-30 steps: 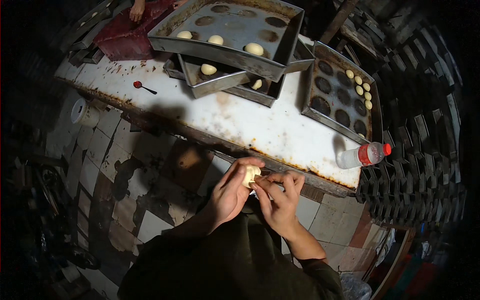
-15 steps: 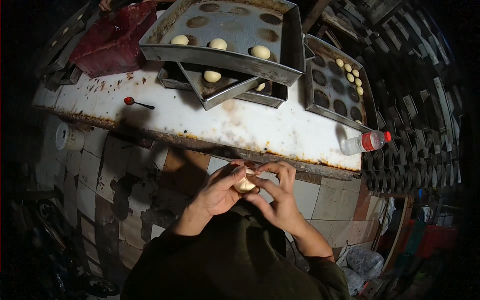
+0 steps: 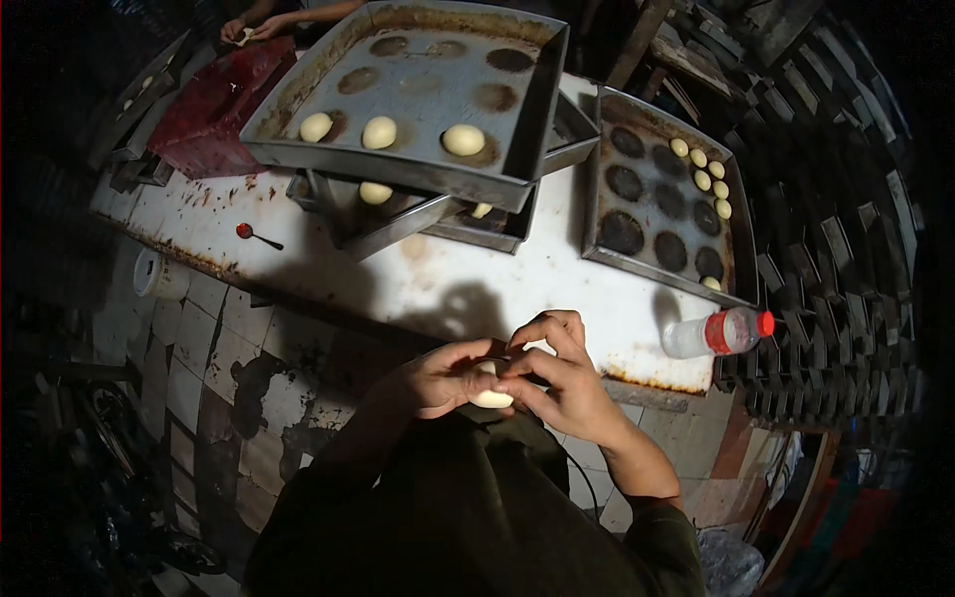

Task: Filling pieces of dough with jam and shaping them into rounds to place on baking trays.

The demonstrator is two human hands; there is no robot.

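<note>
Between my two hands, in front of the table edge, is a pale piece of dough (image 3: 491,398). My left hand (image 3: 444,380) is curled round its left side, thumb against it. My right hand (image 3: 559,383) pinches its top and right side with thumb and fingertips. Part of the dough is hidden by the fingers. Beyond them stands a stack of metal baking trays (image 3: 428,80); the top one holds a few dough balls (image 3: 464,140) along its near side. Another tray (image 3: 637,261), at the right, carries several small dough balls (image 3: 702,180).
The white table (image 3: 542,284) has a worn, stained edge. A spoon (image 3: 261,236) with something red lies left, near a red crate (image 3: 221,119). A clear bottle (image 3: 718,332) with a red cap lies at the right corner. Another person's hands (image 3: 249,32) hold dough behind the crate.
My view has shifted, so the trays sit further left and the bottle lower. My fingers have closed in more tightly on the dough. Another person's hands and forearms show more fully at the far left.
</note>
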